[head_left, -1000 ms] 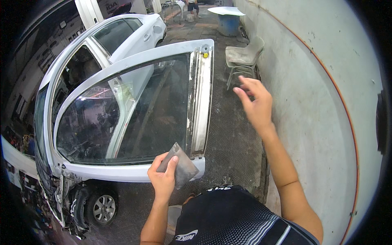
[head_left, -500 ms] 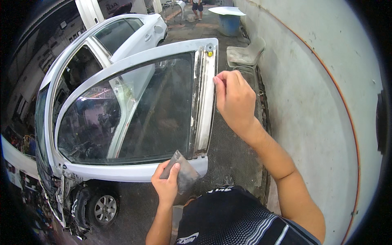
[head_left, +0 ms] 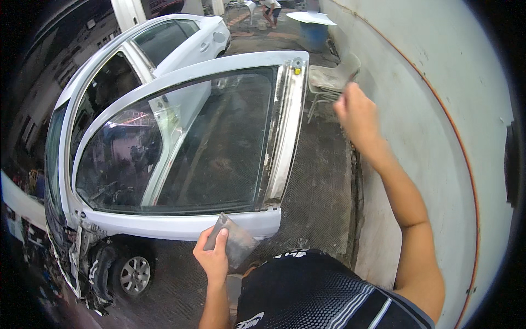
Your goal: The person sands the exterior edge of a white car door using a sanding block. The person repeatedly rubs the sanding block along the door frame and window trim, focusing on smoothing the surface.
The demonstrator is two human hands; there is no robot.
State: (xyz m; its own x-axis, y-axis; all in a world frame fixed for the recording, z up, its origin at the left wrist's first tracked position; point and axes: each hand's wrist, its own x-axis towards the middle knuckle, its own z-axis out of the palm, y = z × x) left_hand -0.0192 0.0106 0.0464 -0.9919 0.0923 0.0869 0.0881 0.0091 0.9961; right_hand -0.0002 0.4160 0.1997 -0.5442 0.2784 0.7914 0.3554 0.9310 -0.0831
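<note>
Dark, patterned flooring [head_left: 318, 164] ran back beneath a long white car door [head_left: 181, 226] with a large pane of dark glass [head_left: 219, 148], and what a narrow lane it was! To the door's right rose a pale, scuffed wall [head_left: 416, 137] with a thin orange hose [head_left: 478, 219] curving along it; to its left stood the white-bodied car [head_left: 189, 61]. Below the door's left end, a silver spoked wheel [head_left: 135, 276] sat among torn, exposed front parts.

Now the hands! Just by the door's lower right corner, the left hand [head_left: 213, 252] gripped a flat, grey, four-sided pad [head_left: 238, 241], thumb on top, fingers behind; whether pad met door could not be told. And the right hand [head_left: 359, 115]? Out right of the door's upper edge, apart from it, blurred, fingers curled inward; whether they pinched anything, no telling.

Lettering, then: nearer than the door, a black patterned shirt [head_left: 307, 290] carried white characters [head_left: 293, 254], partly cut off, at its top edge, plus a white curved emblem [head_left: 250, 321]. Beyond the door's upper right corner, a dusty, pale chair [head_left: 329, 77]; farther past it, a blue drum [head_left: 314, 38] under a white panel [head_left: 311, 18], and a person [head_left: 271, 11] in dark shorts, bent low!
</note>
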